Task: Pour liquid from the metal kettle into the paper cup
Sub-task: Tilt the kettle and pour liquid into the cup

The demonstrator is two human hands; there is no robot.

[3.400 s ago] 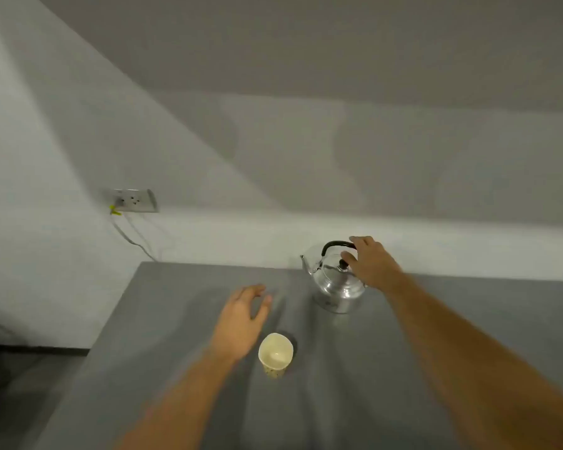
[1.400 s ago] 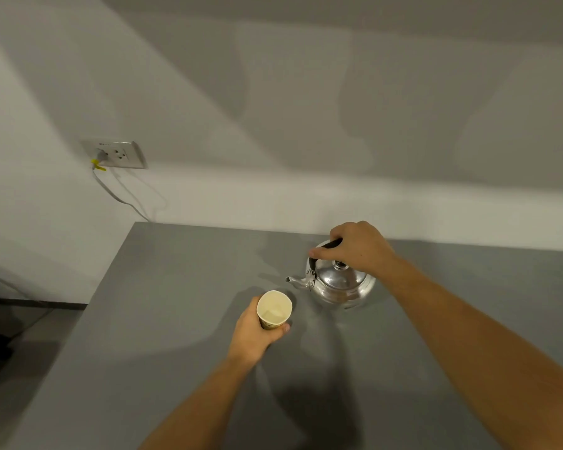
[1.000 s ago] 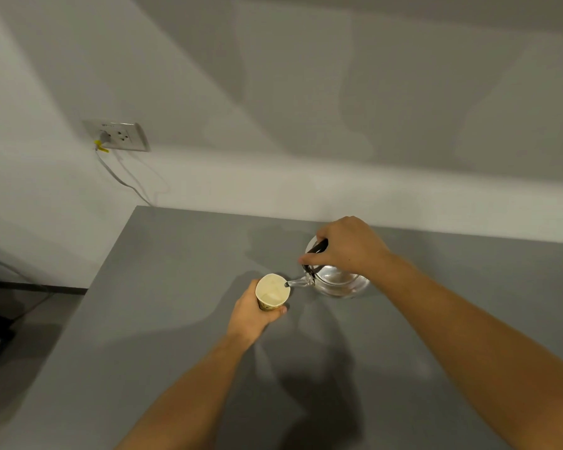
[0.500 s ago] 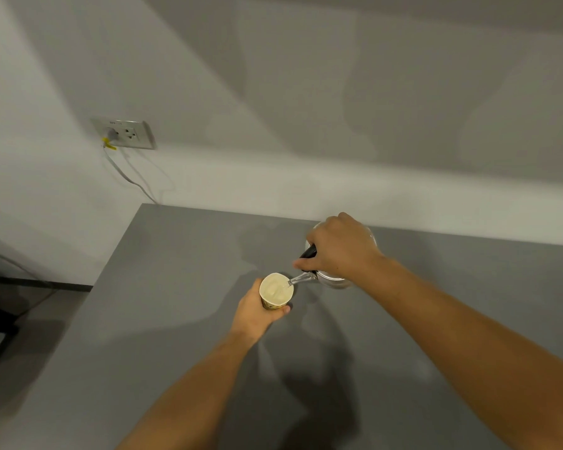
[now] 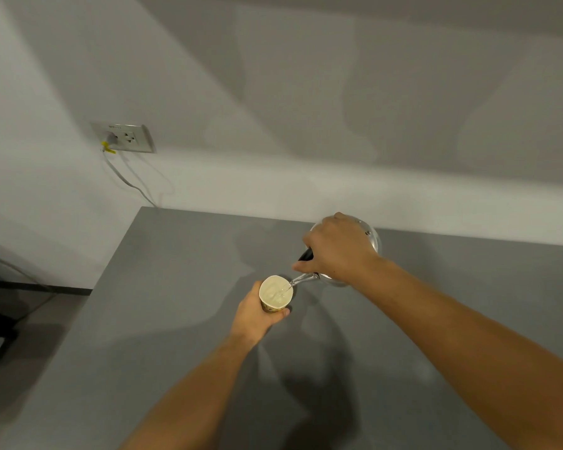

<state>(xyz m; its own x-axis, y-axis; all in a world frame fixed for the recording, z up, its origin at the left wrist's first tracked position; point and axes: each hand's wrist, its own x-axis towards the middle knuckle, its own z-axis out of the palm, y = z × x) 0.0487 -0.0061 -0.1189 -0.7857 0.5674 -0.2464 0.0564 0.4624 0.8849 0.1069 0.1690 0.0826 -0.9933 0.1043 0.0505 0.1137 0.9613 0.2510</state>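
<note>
A pale paper cup (image 5: 276, 292) stands on the grey table (image 5: 176, 319), with my left hand (image 5: 255, 315) wrapped around its near side. The shiny metal kettle (image 5: 369, 237) is tilted toward the cup, its thin spout (image 5: 303, 279) reaching over the cup's right rim. A clear stream runs from the spout into the cup, and liquid shows inside. My right hand (image 5: 337, 246) grips the kettle's black handle (image 5: 305, 254) from above and hides most of the kettle's body.
The table's back edge meets a white wall. A wall socket (image 5: 124, 137) with a plugged grey cable (image 5: 127, 181) sits at upper left. The table's left edge drops to a dark floor area (image 5: 20, 306).
The kettle has tipped further toward the cup, and liquid now streams from the spout into it. My left hand keeps hold of the cup in the same spot.
</note>
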